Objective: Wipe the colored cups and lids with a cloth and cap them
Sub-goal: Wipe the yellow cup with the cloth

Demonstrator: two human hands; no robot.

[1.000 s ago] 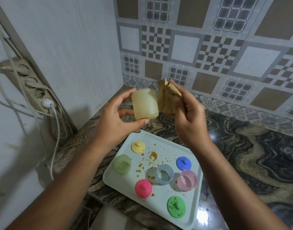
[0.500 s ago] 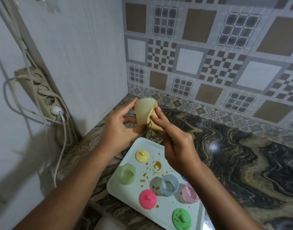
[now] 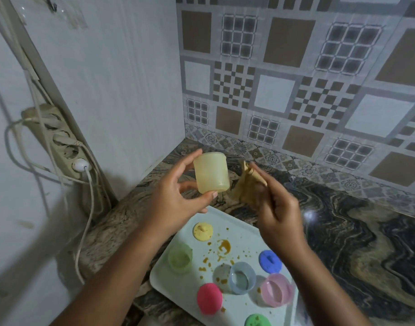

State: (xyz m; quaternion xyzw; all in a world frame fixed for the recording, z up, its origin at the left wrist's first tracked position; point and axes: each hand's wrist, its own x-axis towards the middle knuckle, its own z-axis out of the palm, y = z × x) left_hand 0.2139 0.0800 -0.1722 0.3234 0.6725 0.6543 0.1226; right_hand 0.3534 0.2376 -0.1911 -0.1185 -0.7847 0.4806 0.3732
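Head view, left to right: a power strip (image 3: 58, 142) hangs on the wall with a white plug (image 3: 80, 164) in its lowest socket. The left hand (image 3: 176, 198) holds the yellow cup (image 3: 211, 172) in the air above the surface (image 3: 354, 243), thumb under it and fingers curled round its far side. Just beside the cup, not touching it, a tan cloth (image 3: 245, 187) is bunched in the pinching fingers of the right hand (image 3: 279, 208). Below both hands lies a pale tray (image 3: 239, 224) spotted with brown stains. On it, from the left, are a green cup (image 3: 180, 258), a yellow lid (image 3: 203, 231), a pink lid (image 3: 209, 298), a blue cup (image 3: 241, 277), a green lid (image 3: 258, 321), a blue lid (image 3: 270, 261) and a pink cup (image 3: 276, 292). All three cups on the tray stand uncapped.
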